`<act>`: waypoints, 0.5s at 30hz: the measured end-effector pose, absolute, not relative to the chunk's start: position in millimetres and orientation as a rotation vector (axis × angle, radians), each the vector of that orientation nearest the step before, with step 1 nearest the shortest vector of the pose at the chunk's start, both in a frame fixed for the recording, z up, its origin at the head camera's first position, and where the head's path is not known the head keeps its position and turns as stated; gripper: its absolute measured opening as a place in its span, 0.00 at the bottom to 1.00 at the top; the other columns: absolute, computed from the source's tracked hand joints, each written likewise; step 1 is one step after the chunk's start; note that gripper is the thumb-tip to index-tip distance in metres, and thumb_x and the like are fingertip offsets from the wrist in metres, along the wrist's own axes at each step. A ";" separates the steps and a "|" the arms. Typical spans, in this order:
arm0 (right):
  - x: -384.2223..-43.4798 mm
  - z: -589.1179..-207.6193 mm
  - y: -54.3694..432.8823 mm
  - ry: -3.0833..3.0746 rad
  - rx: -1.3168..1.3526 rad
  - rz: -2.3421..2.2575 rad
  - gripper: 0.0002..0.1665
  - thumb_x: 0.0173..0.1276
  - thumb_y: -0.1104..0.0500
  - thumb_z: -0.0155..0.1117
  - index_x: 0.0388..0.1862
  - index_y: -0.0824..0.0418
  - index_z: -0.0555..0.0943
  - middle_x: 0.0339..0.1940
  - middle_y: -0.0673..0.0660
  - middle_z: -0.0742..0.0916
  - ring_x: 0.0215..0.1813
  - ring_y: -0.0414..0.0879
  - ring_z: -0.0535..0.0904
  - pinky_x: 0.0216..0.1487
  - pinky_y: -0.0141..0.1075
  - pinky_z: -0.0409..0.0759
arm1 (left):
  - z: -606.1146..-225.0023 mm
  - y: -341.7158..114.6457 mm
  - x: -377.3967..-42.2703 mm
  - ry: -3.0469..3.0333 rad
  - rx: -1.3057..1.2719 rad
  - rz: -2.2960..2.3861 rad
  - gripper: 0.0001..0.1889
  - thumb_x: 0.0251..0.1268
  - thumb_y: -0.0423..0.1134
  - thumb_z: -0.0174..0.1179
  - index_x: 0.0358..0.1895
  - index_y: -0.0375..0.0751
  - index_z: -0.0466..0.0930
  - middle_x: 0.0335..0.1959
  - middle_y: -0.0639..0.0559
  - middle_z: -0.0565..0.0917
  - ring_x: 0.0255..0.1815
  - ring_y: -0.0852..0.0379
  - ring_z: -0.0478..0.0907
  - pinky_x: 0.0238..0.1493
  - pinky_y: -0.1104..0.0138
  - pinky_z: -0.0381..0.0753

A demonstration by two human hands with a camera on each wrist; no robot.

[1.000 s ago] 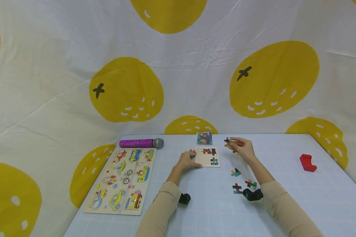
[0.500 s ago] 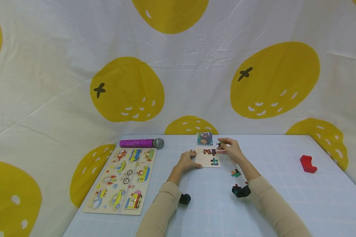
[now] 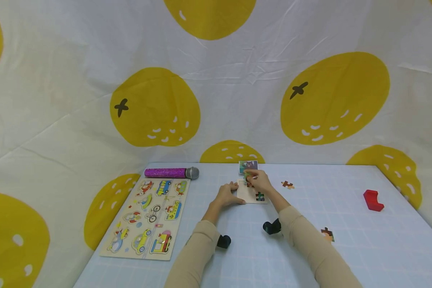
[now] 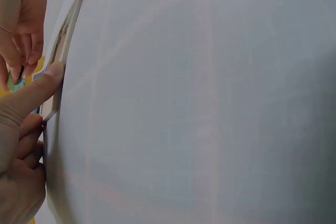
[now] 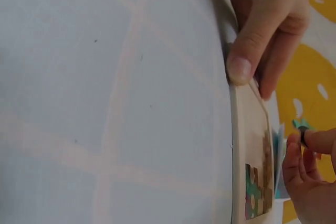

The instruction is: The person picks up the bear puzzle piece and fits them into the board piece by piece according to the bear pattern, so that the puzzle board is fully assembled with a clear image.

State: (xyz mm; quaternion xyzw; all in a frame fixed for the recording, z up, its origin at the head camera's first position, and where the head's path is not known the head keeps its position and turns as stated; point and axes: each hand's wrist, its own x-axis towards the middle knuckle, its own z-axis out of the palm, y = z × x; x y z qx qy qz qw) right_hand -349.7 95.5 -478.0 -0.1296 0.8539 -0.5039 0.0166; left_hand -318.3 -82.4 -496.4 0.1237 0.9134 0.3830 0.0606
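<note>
Two jobs seem shared out: the left hand (image 3: 225, 195) steadies, the right hand (image 3: 262, 182) carries. The left hand grips the left side of the tray (image 3: 247, 197), its thumb pressed at the near corner and its fingers toward the far one, probably so the light frame cannot slide or turn. That grip also leaves the inner space reachable from the right.

The right hand pinches a green piece (image 3: 246, 175) between thumb and fingers, raised near the tray's far edge. Such a pinch likely lets it be turned; the wrist views show it apart from the tray's surface. A teal piece (image 3: 260, 196) lies in the tray's near right corner, and a brown piece (image 3: 250, 185) shows just below the right hand, which hides what lies around it.

The card (image 3: 243, 167) sits just beyond the tray, in sight of the worker, perhaps as a picture to compare against. One loose piece (image 3: 288, 185) lies right of the tray and another piece (image 3: 327, 235) lies nearer on the worktop (image 3: 389, 256), presumably spread out within the right arm's reach. The right arm may cover more.
</note>
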 end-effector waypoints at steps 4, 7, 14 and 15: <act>-353.3 -484.0 84.8 2.669 -0.409 -1.524 0.23 0.67 0.68 0.57 0.61 0.69 0.73 0.41 0.68 0.82 0.30 0.49 0.79 0.26 0.32 0.76 | -497.1 -83.0 -319.1 2.768 0.388 1.156 0.41 0.42 0.46 0.76 0.61 0.31 0.71 0.64 0.36 0.68 0.69 0.43 0.61 0.68 0.55 0.62; -355.2 -487.2 78.2 2.737 -0.398 -1.503 0.22 0.65 0.68 0.60 0.58 0.70 0.75 0.39 0.67 0.83 0.30 0.47 0.80 0.26 0.32 0.77 | -497.2 -83.2 -318.9 2.766 0.396 1.163 0.41 0.42 0.46 0.76 0.61 0.31 0.70 0.64 0.36 0.68 0.69 0.43 0.61 0.69 0.56 0.61; -355.5 -489.9 67.9 2.889 -0.402 -1.366 0.16 0.59 0.68 0.65 0.46 0.73 0.81 0.42 0.67 0.86 0.43 0.55 0.83 0.42 0.41 0.83 | -494.5 -84.2 -316.4 2.780 0.408 1.146 0.41 0.41 0.45 0.76 0.61 0.32 0.71 0.65 0.39 0.69 0.69 0.41 0.61 0.68 0.54 0.62; -354.8 -489.4 67.3 2.903 -0.418 -1.339 0.16 0.58 0.68 0.66 0.45 0.73 0.80 0.43 0.67 0.85 0.46 0.56 0.83 0.45 0.42 0.82 | -494.2 -84.2 -316.2 2.780 0.407 1.145 0.41 0.41 0.45 0.76 0.61 0.32 0.71 0.65 0.40 0.69 0.69 0.41 0.61 0.68 0.53 0.62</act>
